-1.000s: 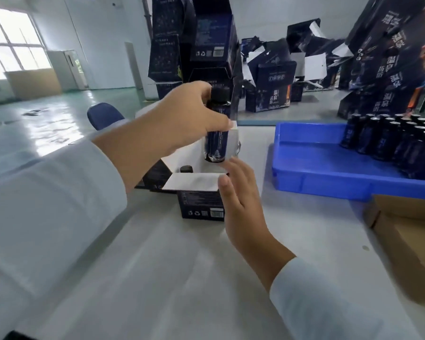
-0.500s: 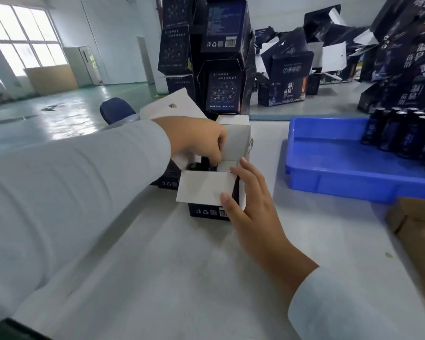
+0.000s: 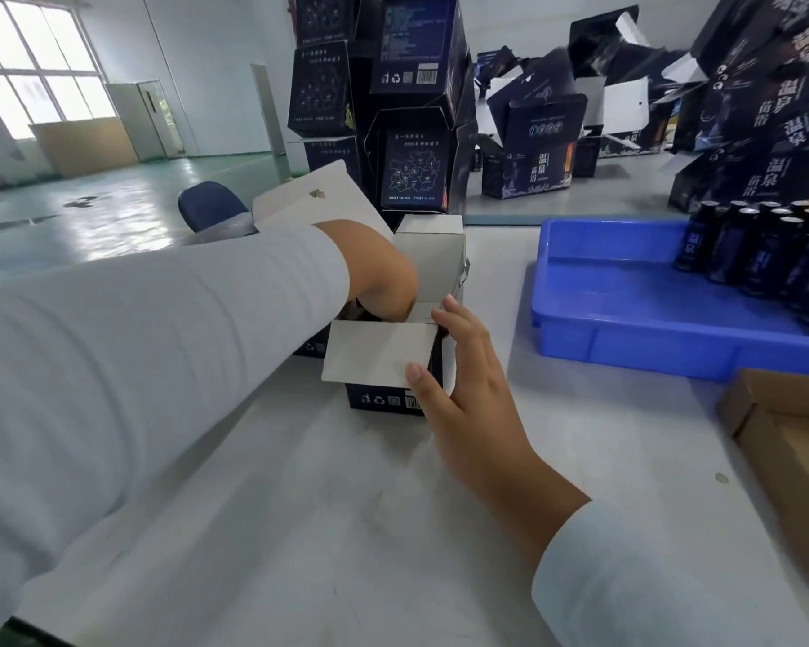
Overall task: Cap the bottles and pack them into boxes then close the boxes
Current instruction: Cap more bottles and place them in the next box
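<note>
White tabletop carries the open dark box (image 3: pixel 384 399), just left of the blue tray (image 3: pixel 627 338) of bottles (image 3: pixel 757 259); the left hand (image 3: pixel 384 277) reaches down into its mouth, grip hidden, while the right hand (image 3: pixel 463 366), fingers relaxed, steadies its near-right corner.

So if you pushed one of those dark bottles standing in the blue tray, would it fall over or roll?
Probably it would tip fairly easily: the dark bottles look tall and narrow and stand upright. Packed close together, a pushed one would likely lean on its neighbours first. Once down, its round shape would probably let it roll, though the blue tray has raised walls that should stop it.
</note>
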